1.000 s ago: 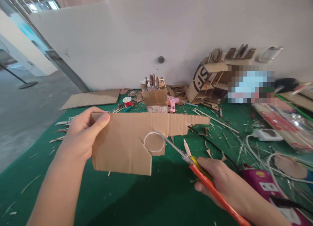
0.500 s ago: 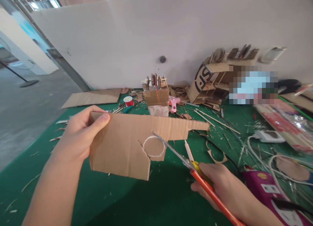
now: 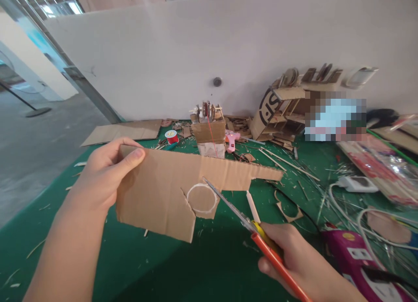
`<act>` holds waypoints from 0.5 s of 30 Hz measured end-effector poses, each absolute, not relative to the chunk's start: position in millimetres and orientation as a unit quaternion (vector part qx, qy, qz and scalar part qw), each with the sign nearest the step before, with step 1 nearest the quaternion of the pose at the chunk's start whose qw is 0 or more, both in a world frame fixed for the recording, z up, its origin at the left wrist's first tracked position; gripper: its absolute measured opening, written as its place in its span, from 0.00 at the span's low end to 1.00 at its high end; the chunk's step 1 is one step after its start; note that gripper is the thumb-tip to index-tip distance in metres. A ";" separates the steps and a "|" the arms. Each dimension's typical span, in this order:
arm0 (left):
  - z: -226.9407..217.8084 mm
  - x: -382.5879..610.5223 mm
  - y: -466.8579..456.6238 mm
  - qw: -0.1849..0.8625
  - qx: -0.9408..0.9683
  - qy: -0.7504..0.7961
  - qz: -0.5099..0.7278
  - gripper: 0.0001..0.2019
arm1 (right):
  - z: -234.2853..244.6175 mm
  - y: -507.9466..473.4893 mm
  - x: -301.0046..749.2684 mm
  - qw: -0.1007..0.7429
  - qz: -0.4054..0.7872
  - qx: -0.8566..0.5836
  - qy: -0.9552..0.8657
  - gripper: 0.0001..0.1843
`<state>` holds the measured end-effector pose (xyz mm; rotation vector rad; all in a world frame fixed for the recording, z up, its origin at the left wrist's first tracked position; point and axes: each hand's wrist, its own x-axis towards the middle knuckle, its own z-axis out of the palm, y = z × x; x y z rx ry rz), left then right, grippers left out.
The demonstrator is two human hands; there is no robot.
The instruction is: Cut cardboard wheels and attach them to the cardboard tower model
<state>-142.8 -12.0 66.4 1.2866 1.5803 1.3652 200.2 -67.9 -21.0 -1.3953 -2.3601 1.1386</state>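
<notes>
My left hand (image 3: 112, 173) is closed on the left end of a piece of brown cardboard (image 3: 156, 184), thumb on the near face. A white circle outline (image 3: 202, 198) is drawn on a part of the cardboard that hangs from its lower edge, with a slit along the circle's left side. My right hand (image 3: 290, 249) grips scissors (image 3: 233, 210) with an orange and yellow handle. Their blades reach into the cardboard just above and right of the circle, and the tip shows at the circle's upper edge. The fingers inside the handle are partly hidden.
Behind the cardboard stand a small cardboard box with discs on top (image 3: 209, 132), a pink glue gun (image 3: 232, 140) and a red thread spool (image 3: 171, 136). At the right lie a purple power strip (image 3: 355, 254), a white adapter (image 3: 357, 184) and cables. Cardboard scraps and thin sticks litter the green table.
The cardboard has tilted slightly, its right end lower, and its hanging lower parts have shifted a little left. The scissors have moved slightly left and down with my right hand.
</notes>
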 end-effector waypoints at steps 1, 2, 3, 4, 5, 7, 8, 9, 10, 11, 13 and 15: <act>66.9 -144.2 -11.9 0.341 0.496 0.605 0.522 0.17 | -19.6 -68.9 201.5 0.094 0.400 -0.458 -0.788 0.20; 67.6 -145.6 -11.6 0.346 0.500 0.607 0.512 0.17 | -18.6 -69.9 203.2 0.102 0.417 -0.450 -0.783 0.21; 68.6 -147.0 -11.3 0.349 0.507 0.612 0.497 0.17 | -17.8 -71.1 205.3 0.110 0.432 -0.442 -0.779 0.23; 69.7 -148.2 -10.9 0.349 0.515 0.620 0.479 0.17 | -17.4 -72.2 207.5 0.119 0.445 -0.433 -0.774 0.24; 70.9 -149.1 -10.3 0.345 0.523 0.629 0.460 0.17 | -17.5 -73.3 209.8 0.127 0.459 -0.424 -0.770 0.26; 73.2 -149.9 -9.0 0.330 0.539 0.645 0.430 0.17 | -18.6 -75.4 214.2 0.141 0.488 -0.405 -0.760 0.30; 74.0 -149.8 -8.2 0.323 0.546 0.649 0.421 0.17 | -19.4 -76.4 216.0 0.145 0.503 -0.396 -0.754 0.31; 74.5 -149.6 -7.5 0.321 0.551 0.648 0.417 0.16 | -20.1 -77.5 217.5 0.147 0.516 -0.390 -0.748 0.32; 74.7 -149.3 -6.9 0.322 0.555 0.644 0.417 0.16 | -20.6 -78.5 218.8 0.148 0.528 -0.385 -0.742 0.32; 74.7 -149.0 -6.4 0.327 0.556 0.639 0.419 0.16 | -20.5 -79.6 219.8 0.148 0.537 -0.384 -0.736 0.32; 74.2 -148.7 -5.5 0.334 0.557 0.632 0.423 0.15 | -18.4 -82.1 221.1 0.141 0.553 -0.386 -0.725 0.32; 73.8 -149.1 -5.0 0.331 0.558 0.630 0.426 0.15 | -14.1 -84.6 221.4 0.129 0.562 -0.394 -0.716 0.30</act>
